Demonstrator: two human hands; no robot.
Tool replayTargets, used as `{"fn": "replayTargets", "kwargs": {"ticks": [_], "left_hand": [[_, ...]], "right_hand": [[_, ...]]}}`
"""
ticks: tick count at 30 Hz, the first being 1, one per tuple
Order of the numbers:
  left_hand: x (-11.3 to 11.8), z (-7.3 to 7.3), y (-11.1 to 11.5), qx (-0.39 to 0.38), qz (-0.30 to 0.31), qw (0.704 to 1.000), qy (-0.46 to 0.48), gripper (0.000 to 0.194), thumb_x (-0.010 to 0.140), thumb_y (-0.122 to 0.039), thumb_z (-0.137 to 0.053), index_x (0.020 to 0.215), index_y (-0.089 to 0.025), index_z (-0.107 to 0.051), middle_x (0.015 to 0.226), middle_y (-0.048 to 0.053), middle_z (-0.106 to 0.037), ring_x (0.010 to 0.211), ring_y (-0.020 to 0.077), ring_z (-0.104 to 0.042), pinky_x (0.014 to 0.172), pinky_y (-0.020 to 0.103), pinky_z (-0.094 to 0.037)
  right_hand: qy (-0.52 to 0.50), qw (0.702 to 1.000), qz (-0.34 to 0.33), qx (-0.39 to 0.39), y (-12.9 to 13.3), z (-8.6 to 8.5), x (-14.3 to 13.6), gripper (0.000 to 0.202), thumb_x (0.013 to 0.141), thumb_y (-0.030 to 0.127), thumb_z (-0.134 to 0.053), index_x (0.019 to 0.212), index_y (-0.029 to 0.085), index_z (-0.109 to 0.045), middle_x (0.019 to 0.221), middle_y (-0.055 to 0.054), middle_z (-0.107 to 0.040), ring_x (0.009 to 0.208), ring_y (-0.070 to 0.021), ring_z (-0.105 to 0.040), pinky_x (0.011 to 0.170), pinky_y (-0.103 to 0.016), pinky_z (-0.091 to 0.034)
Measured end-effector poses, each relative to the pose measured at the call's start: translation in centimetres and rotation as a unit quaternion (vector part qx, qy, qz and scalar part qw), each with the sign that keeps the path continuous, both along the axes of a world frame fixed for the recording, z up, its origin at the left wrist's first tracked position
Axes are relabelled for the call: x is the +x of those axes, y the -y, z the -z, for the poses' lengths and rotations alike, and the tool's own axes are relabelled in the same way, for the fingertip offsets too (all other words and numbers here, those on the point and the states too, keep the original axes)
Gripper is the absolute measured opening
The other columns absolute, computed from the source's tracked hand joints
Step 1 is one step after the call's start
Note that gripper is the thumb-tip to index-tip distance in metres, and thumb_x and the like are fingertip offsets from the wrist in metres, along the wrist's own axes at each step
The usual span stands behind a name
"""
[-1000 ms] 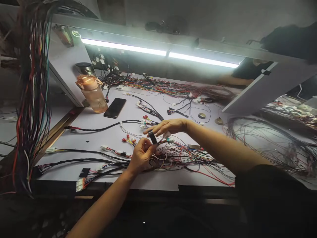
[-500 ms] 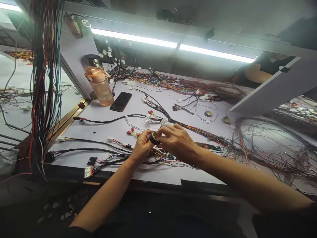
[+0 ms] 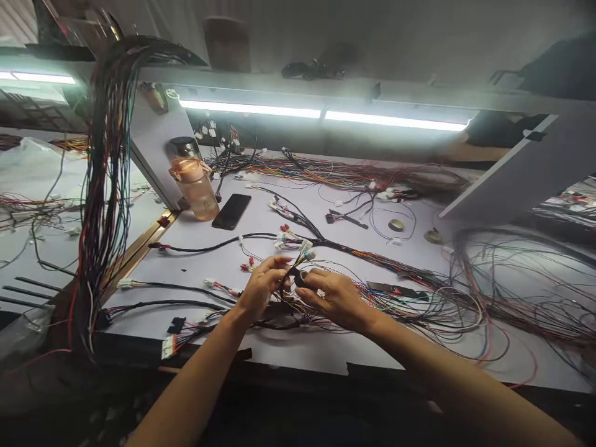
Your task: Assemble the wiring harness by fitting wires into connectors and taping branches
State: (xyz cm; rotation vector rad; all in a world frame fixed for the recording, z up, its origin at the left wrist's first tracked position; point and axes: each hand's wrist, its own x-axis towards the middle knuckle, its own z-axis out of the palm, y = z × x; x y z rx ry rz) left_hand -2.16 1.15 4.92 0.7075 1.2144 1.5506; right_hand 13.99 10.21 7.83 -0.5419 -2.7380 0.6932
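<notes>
My right hand [image 3: 333, 299] is closed on a roll of black tape [image 3: 302, 279] near the middle of the bench. Close beside it, my left hand [image 3: 264, 287] pinches a wire bundle [image 3: 285, 287] where black tape meets it. White connectors [image 3: 306, 246] stick up from wires just beyond my fingers. A black-wrapped wiring harness [image 3: 321, 241] lies behind my hands, its coloured wires running off to the right. Red terminals [image 3: 248, 265] lie left of my left hand. My fingers partly hide the spot where tape and wires touch.
A phone [image 3: 231, 211] and a peach bottle [image 3: 195, 188] stand at the back left. Two more tape rolls, one a tape roll [image 3: 395, 225], lie back right. Thick wires [image 3: 109, 167] hang at left. Loose wires [image 3: 521, 279] spread at right. A white divider [image 3: 507, 167] rises there.
My right hand now grips the tape roll, which my left hand held before. My left hand has taken hold of wires with connectors. The view has shifted slightly.
</notes>
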Motion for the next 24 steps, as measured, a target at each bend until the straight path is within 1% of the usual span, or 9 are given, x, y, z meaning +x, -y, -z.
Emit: {"fn": "replayTargets", "kwargs": {"ticks": [2,4,7,10,14,16,20,22,24], "left_hand": [[-0.3,-0.9,-0.5,-0.011,0.031,0.999,-0.031,0.036,0.075,-0.031,-0.069,0.108,-0.019,-0.065,0.081,0.001,-0.058,0.059,0.0097,-0.052,0.055,0.024,-0.044],[-0.4,-1.6,-1.1,-0.015,0.042,0.995,-0.091,0.033,0.072,-0.032,-0.073,0.101,-0.017,-0.068,0.079,0.002,-0.059,0.056,0.0084,-0.049,0.051,0.022,-0.042],[-0.6,-1.9,-1.8,-0.012,0.023,0.989,-0.144,0.027,0.071,-0.036,-0.075,0.085,-0.014,-0.070,0.078,0.003,-0.062,0.063,0.0108,-0.052,0.055,0.023,-0.045],[-0.9,-1.9,-1.7,-0.009,0.009,0.982,-0.191,0.026,0.074,-0.037,-0.073,0.083,-0.013,-0.070,0.077,0.003,-0.063,0.068,0.0123,-0.054,0.062,0.025,-0.047],[-1.4,-2.1,-0.7,-0.010,0.007,0.971,-0.238,0.022,0.077,-0.034,-0.071,0.083,-0.013,-0.070,0.074,0.002,-0.062,0.070,0.0117,-0.053,0.068,0.026,-0.046],[-1.5,-2.3,-0.4,0.004,-0.001,0.964,-0.264,0.020,0.078,-0.033,-0.071,0.081,-0.014,-0.071,0.079,0.003,-0.063,0.078,0.0137,-0.056,0.076,0.028,-0.047],[-1.9,-3.2,-0.1,0.034,-0.015,0.955,-0.296,0.018,0.076,-0.031,-0.073,0.086,-0.016,-0.074,0.102,0.006,-0.065,0.099,0.0190,-0.057,0.091,0.034,-0.045],[-2.1,-3.7,0.0,0.040,-0.017,0.948,-0.315,0.017,0.075,-0.031,-0.074,0.086,-0.018,-0.074,0.104,0.006,-0.067,0.101,0.0201,-0.058,0.093,0.035,-0.045],[-2.2,-4.1,0.2,0.054,-0.014,0.935,-0.350,0.015,0.076,-0.031,-0.073,0.086,-0.020,-0.075,0.100,0.005,-0.069,0.099,0.0201,-0.059,0.094,0.036,-0.044]], "right_hand": [[0.000,1.000,-0.019,0.017,-0.2,0.1,-0.1,0.034,0.096,0.044,-0.042,0.084,0.021,-0.064,0.084,-0.001,-0.064,0.069,-0.0109,-0.054,0.062,-0.023,-0.032],[-0.009,0.999,-0.030,0.024,-0.3,0.2,-0.1,0.033,0.096,0.043,-0.042,0.085,0.021,-0.064,0.083,-0.001,-0.064,0.070,-0.0113,-0.053,0.063,-0.024,-0.032],[-0.023,0.999,-0.040,0.025,-0.7,0.5,-0.1,0.037,0.096,0.044,-0.042,0.076,0.019,-0.061,0.078,-0.002,-0.061,0.068,-0.0112,-0.050,0.063,-0.024,-0.031],[-0.034,0.998,-0.059,0.005,-1.4,0.8,-0.4,0.033,0.095,0.041,-0.043,0.077,0.019,-0.060,0.078,-0.001,-0.059,0.069,-0.0114,-0.048,0.064,-0.024,-0.031],[0.001,0.990,-0.113,-0.079,-3.3,0.8,-1.3,0.029,0.093,0.040,-0.045,0.080,0.020,-0.061,0.077,0.002,-0.058,0.068,-0.0108,-0.047,0.065,-0.024,-0.033],[0.026,0.981,-0.137,-0.131,-4.3,0.8,-1.8,0.029,0.093,0.039,-0.046,0.079,0.019,-0.062,0.076,0.002,-0.058,0.067,-0.0106,-0.047,0.064,-0.024,-0.034],[0.010,0.957,-0.176,-0.231,-6.2,0.7,-3.0,0.026,0.087,0.040,-0.054,0.083,0.016,-0.065,0.078,0.001,-0.058,0.073,-0.0113,-0.049,0.069,-0.026,-0.038],[-0.003,0.941,-0.190,-0.278,-6.8,0.9,-4.0,0.030,0.085,0.044,-0.057,0.084,0.015,-0.066,0.079,0.000,-0.059,0.075,-0.0117,-0.050,0.071,-0.027,-0.039],[0.001,0.920,-0.223,-0.322,-7.1,1.4,-5.3,0.034,0.083,0.046,-0.058,0.085,0.013,-0.068,0.080,-0.002,-0.061,0.076,-0.0118,-0.051,0.072,-0.027,-0.040]]}}
